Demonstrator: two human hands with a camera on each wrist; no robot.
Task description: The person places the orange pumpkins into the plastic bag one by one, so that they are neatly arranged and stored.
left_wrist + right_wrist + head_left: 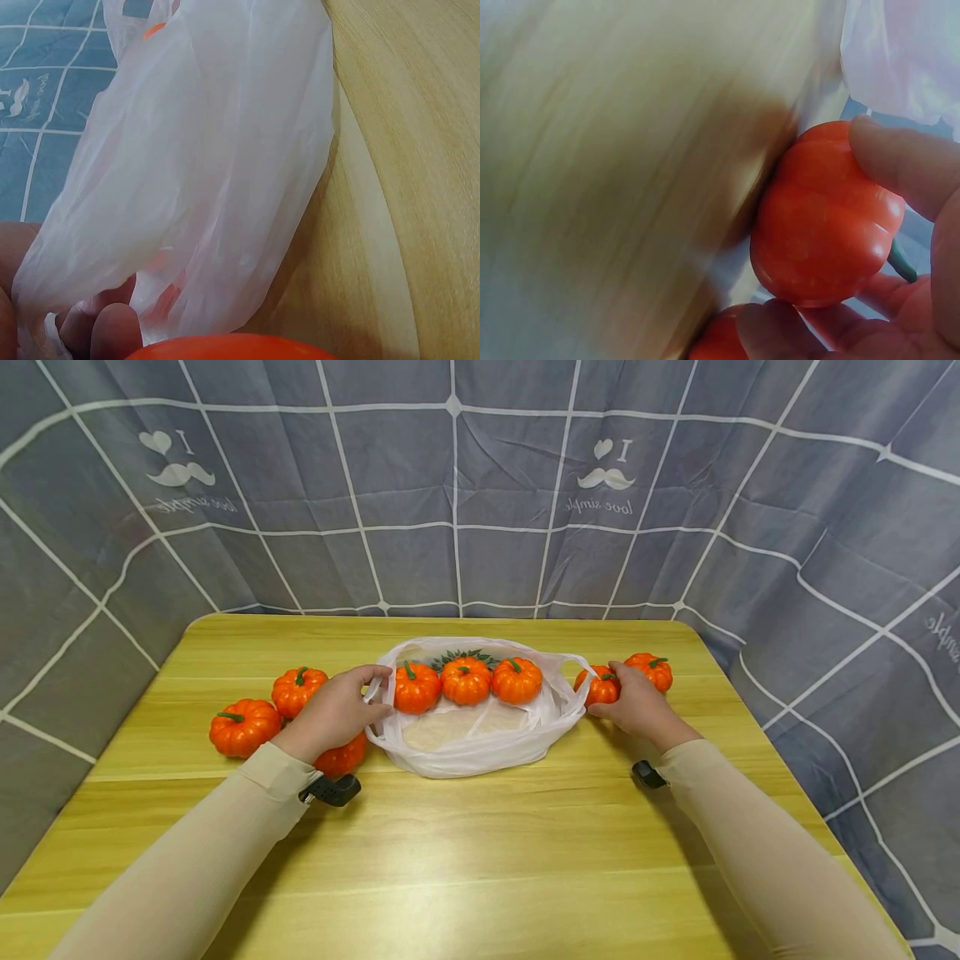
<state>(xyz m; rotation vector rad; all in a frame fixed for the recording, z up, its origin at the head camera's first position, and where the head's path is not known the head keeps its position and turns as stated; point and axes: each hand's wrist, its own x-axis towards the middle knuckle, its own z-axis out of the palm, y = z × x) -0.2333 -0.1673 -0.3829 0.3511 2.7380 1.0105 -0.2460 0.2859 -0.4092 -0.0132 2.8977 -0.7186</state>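
Note:
A white plastic bag (472, 758) lies with its mouth spread in the middle of the table. Three orange pumpkins (467, 682) sit in a row inside it, in front of a spiky green leafy thing (442, 662). My left hand (337, 710) pinches the bag's left edge; in the left wrist view the plastic (225, 135) hangs from the fingers. Beside the bag's right handle, my right hand (643, 700) grips a small ribbed pumpkin (825, 217) with a green stem, thumb on one side and fingers on the other. Another pumpkin (649, 672) stands just beyond that hand.
Left of the bag, a pumpkin (245, 727) and a second pumpkin (298, 690) stand on the wooden table (480, 860). A third pumpkin (341, 755) is partly hidden under my left wrist. A grey checked curtain (405, 560) hangs behind the table and along its sides.

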